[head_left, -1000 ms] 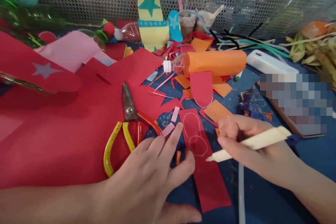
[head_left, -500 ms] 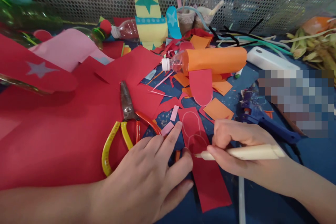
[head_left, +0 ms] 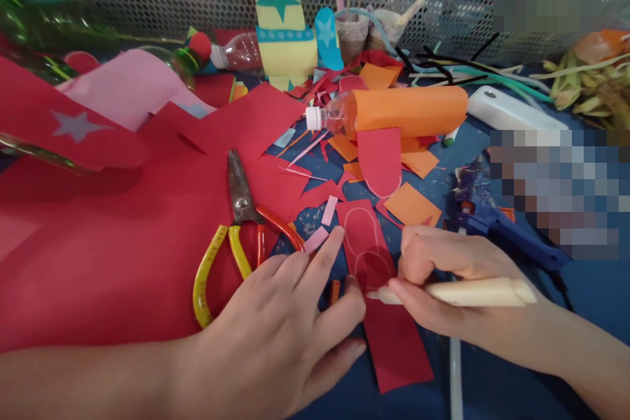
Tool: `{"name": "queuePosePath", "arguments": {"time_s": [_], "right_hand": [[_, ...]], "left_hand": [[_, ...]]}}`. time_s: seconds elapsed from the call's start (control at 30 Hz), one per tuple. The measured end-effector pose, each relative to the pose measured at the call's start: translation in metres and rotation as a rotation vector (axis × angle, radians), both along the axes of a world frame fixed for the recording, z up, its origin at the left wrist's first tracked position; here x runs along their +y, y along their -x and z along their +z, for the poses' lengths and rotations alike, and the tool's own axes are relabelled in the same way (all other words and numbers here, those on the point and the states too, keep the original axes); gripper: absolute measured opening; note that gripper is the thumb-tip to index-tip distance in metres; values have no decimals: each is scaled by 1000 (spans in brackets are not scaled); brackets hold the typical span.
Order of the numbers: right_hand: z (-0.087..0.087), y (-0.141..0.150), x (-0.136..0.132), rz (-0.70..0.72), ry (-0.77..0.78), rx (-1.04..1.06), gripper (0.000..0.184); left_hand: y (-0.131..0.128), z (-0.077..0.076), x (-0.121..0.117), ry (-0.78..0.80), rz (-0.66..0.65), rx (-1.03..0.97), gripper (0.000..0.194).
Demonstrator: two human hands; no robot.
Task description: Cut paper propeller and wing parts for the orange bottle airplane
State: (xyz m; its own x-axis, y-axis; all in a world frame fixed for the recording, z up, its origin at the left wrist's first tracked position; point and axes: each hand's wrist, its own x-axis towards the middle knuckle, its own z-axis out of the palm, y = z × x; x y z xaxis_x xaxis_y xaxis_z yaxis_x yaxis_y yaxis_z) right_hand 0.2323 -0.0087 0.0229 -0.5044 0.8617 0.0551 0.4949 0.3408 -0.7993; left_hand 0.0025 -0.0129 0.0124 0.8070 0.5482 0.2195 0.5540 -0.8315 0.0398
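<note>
A red paper strip [head_left: 396, 341] lies on the blue table, with two pale rounded outlines drawn on its upper part. My left hand [head_left: 290, 321] rests flat beside it, fingers spread, the index and middle fingertips at the strip's left edge. My right hand [head_left: 443, 275] grips a cream-coloured marker [head_left: 472, 291], its tip touching the strip just below the lower outline. Scissors [head_left: 241, 200] with red and yellow handles lie just beyond my left hand, their handles partly covered by it.
An orange-wrapped plastic bottle [head_left: 408, 109] lies behind the strip among paper scraps. To the right are a blue glue gun [head_left: 512, 233] and a white box-like object [head_left: 514, 108]. Large red paper [head_left: 123, 243] spreads over the left. A yellow paper rocket [head_left: 285, 13] stands at the back.
My right hand has brought the marker tip left, from the strip's right side to below the lower outline. My left thumb has drawn in a little; the fingers stay at the strip's edge.
</note>
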Motion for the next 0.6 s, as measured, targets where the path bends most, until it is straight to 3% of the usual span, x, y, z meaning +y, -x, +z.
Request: {"name": "queuePosePath", "arguments": {"time_s": [0.6], "right_hand": [[2, 1, -1, 127, 68, 43, 27]], "left_hand": [[-1, -1, 1, -22, 0, 1, 24]]}}
